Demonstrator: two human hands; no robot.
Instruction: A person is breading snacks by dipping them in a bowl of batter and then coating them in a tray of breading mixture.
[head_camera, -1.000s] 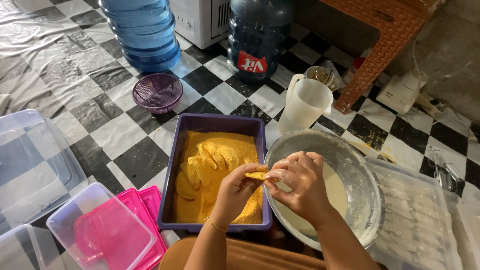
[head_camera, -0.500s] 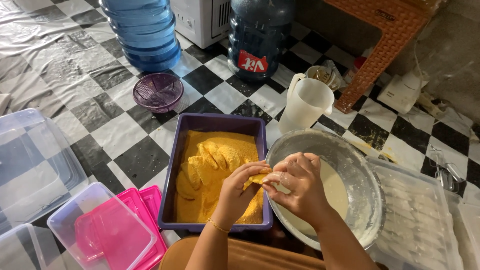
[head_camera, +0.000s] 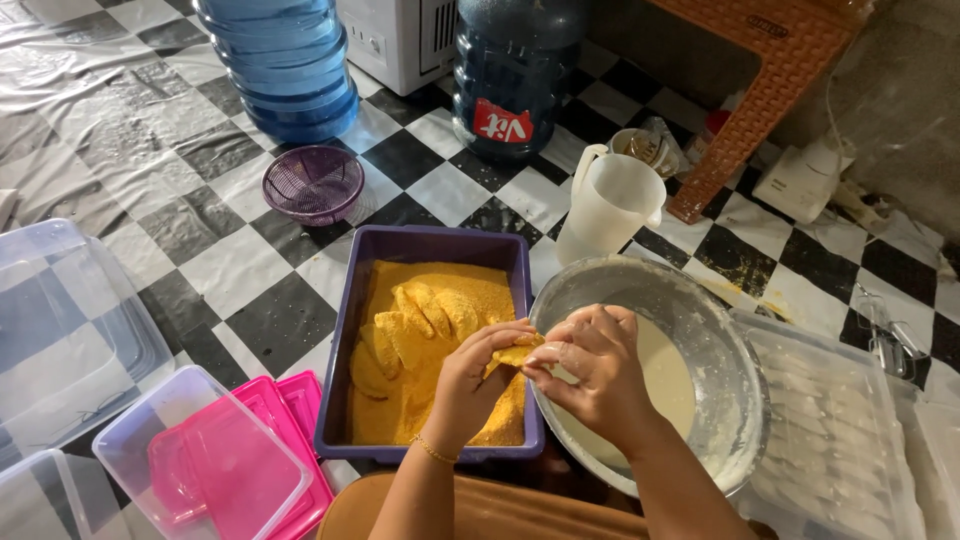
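My left hand (head_camera: 478, 378) and my right hand (head_camera: 592, 368) pinch one small crumb-coated yellow piece (head_camera: 515, 354) between their fingertips, held over the right edge of the purple tray (head_camera: 420, 246). The tray is filled with orange-yellow breadcrumbs, and several coated pieces (head_camera: 415, 318) lie in a row on them. Just right of the tray stands a round metal bowl (head_camera: 700, 310) holding pale batter (head_camera: 668, 372). My right hand hovers over the bowl's left side.
A white plastic jug (head_camera: 612, 200) stands behind the bowl. A purple mesh basket (head_camera: 313, 183), blue water bottles (head_camera: 282, 62) and a dark water jug (head_camera: 516, 80) lie further back. Clear boxes (head_camera: 70, 330), pink lids (head_camera: 240, 455) sit left; a clear container of pale pieces (head_camera: 830, 430) right.
Both hands have stayed over the tray's right edge; the fingers shifted slightly around the coated piece.
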